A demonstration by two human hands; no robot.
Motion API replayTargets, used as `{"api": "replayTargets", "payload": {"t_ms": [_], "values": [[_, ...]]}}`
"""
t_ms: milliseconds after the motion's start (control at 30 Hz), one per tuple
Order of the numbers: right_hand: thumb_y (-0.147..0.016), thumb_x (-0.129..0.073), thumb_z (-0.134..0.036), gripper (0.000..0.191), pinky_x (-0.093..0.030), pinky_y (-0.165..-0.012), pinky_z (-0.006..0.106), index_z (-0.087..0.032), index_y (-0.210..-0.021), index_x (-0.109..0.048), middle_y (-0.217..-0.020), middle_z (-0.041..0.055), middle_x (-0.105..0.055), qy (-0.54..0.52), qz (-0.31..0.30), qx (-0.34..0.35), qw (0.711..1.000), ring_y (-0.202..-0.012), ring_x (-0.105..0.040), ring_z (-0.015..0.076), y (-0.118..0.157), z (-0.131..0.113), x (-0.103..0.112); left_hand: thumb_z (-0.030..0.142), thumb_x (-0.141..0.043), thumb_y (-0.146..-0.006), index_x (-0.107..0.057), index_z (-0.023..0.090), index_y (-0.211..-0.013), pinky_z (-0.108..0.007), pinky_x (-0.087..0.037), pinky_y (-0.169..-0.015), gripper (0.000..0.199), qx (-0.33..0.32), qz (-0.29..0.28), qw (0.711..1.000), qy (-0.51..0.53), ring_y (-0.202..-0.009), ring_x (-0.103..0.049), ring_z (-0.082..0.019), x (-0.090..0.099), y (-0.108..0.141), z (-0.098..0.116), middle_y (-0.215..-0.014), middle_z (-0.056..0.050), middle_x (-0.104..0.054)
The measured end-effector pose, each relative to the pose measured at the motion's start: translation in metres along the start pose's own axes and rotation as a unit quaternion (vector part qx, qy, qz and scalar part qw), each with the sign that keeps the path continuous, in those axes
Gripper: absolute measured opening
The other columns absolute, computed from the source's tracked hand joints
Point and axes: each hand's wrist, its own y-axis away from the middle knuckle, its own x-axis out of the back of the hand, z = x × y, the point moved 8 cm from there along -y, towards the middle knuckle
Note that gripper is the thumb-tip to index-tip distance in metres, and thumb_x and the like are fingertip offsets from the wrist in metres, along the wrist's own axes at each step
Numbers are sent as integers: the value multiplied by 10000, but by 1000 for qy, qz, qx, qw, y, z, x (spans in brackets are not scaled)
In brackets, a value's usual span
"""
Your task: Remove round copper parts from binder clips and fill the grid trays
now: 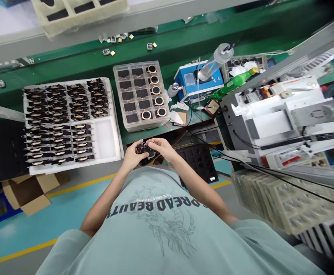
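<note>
Close to my body, at the front edge of the green bench, both hands work on one small black piece (142, 149) with thin metal wires or clips across it and a round dark part; its exact kind does not show. My left hand (131, 156) grips its left side, thumb in front. On the right side, my right hand (163, 149) pinches its upper edge between bent fingers and thumb. Just beyond, a clear plastic tray (120, 101) holds dark squares and several gold-rimmed round watch-like parts (158, 101). Left of that, a white foam tray (108, 141) carries rows of black clipped pieces (59, 133).
At the right back stand a blue box-shaped device (188, 91), a clear cylinder (212, 67) and a green bottle (238, 81). A grey machine (272, 126) with trailing cables fills the right. Below the bench are a black tray (197, 162) and an open cardboard box (29, 191).
</note>
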Motion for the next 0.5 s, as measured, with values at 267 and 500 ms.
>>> {"api": "replayTargets", "payload": {"t_ms": [267, 500], "values": [[-721, -795, -533, 458, -538, -762, 297, -182, -1007, -725, -958, 50, -716, -32, 53, 44, 997, -865, -654, 189, 8, -27, 12, 219, -860, -600, -621, 140, -1320, -424, -517, -975, 762, -20, -61, 996, -60, -1070, -671, -290, -10, 1, 6, -1274, -142, -674], [-751, -777, -487, 363, -492, -717, 292, -157, -901, -773, -808, 33, -709, 150, -38, 47, 987, -747, -622, 174, 6, -33, -2, 196, -872, -558, -634, 152, -1311, -463, -461, -1045, 791, -39, -146, 983, -102, -1164, -624, -319, -27, 0, 6, -1272, -130, -674]]}}
